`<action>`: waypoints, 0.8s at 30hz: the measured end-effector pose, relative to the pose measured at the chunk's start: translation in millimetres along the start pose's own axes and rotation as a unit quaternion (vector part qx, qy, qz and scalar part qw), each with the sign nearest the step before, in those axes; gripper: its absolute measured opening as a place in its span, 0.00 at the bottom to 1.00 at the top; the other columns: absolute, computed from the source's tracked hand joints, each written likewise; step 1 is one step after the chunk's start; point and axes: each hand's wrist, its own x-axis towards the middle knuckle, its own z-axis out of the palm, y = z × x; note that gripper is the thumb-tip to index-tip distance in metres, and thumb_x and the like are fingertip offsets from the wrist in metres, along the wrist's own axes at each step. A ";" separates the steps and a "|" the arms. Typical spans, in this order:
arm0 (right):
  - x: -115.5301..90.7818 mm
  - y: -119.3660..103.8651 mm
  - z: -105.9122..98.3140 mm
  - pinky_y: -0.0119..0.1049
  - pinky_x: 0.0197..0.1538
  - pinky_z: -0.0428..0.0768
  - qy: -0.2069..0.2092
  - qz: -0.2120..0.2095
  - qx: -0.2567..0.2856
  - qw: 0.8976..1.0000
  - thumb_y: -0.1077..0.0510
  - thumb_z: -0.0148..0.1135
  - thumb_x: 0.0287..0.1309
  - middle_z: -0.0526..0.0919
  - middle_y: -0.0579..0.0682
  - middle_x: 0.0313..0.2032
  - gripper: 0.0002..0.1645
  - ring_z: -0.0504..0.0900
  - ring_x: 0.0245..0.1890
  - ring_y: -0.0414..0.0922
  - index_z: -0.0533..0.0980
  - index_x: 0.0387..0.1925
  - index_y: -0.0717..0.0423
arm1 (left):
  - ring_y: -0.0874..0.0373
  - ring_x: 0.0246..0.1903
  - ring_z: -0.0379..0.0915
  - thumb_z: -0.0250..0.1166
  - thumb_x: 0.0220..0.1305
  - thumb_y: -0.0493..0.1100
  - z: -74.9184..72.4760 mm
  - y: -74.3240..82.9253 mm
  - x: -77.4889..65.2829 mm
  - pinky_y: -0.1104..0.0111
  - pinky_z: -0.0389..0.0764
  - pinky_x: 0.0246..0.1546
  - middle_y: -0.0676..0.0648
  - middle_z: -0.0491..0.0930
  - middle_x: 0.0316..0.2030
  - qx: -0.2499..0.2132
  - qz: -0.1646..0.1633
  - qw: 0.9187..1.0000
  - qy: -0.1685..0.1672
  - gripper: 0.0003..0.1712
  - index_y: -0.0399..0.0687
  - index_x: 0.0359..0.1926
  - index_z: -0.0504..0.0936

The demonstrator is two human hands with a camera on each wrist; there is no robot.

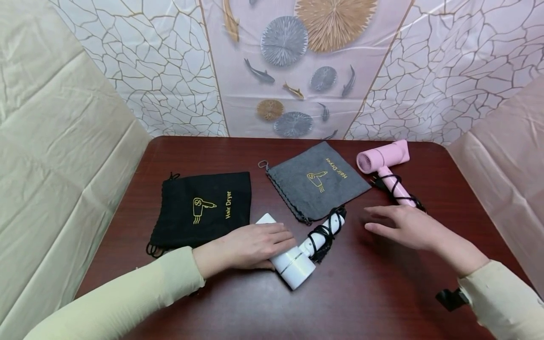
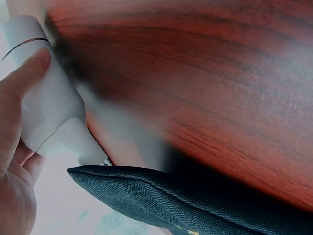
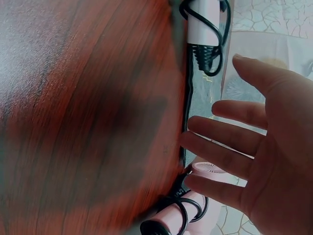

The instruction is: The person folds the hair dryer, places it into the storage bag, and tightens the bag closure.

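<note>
A white hair dryer (image 1: pixel 294 269) lies at the middle front of the table, its handle wrapped in its black cord (image 1: pixel 325 236). My left hand (image 1: pixel 255 243) grips its barrel from above; in the left wrist view the thumb presses along the side of the white hair dryer (image 2: pixel 51 98). My right hand (image 1: pixel 408 226) hovers to the right with fingers spread and nothing in them. Closest to it is a pink hair dryer (image 1: pixel 384 156), whose handle also has a black cord around it. In the right wrist view, the pink hair dryer (image 3: pixel 171 218) appears below the fingers.
A black drawstring pouch (image 1: pixel 204 208) printed "Hair Dryer" lies flat at the left, beside my left hand. Behind the white dryer is a grey drawstring pouch (image 1: pixel 318 182) with the same print. Patterned cloth (image 1: pixel 170 71) hangs behind the dark red wooden table (image 1: pixel 238 302).
</note>
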 end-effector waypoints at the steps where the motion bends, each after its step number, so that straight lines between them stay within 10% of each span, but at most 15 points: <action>1: 0.7 -0.5 -0.4 0.60 0.60 0.82 0.004 -0.001 0.004 1.000 0.44 0.67 0.73 0.88 0.55 0.57 0.29 0.87 0.59 0.56 0.81 0.66 0.58 | 0.55 0.66 0.74 0.79 0.60 0.56 -0.3 0.2 -0.7 0.64 0.64 0.78 0.48 0.80 0.63 0.003 0.000 1.000 0.008 0.41 0.46 0.69 0.76; 24: 35.7 -34.9 -5.5 0.62 0.74 0.66 0.076 -0.003 0.140 0.987 0.46 0.64 0.77 0.62 0.55 0.81 0.44 0.64 0.78 0.61 0.58 0.84 0.53 | 0.49 0.70 0.73 0.79 0.63 0.53 -34.2 -25.2 -5.4 0.61 0.65 0.77 0.44 0.79 0.67 -0.020 -0.081 0.995 0.056 0.42 0.41 0.72 0.74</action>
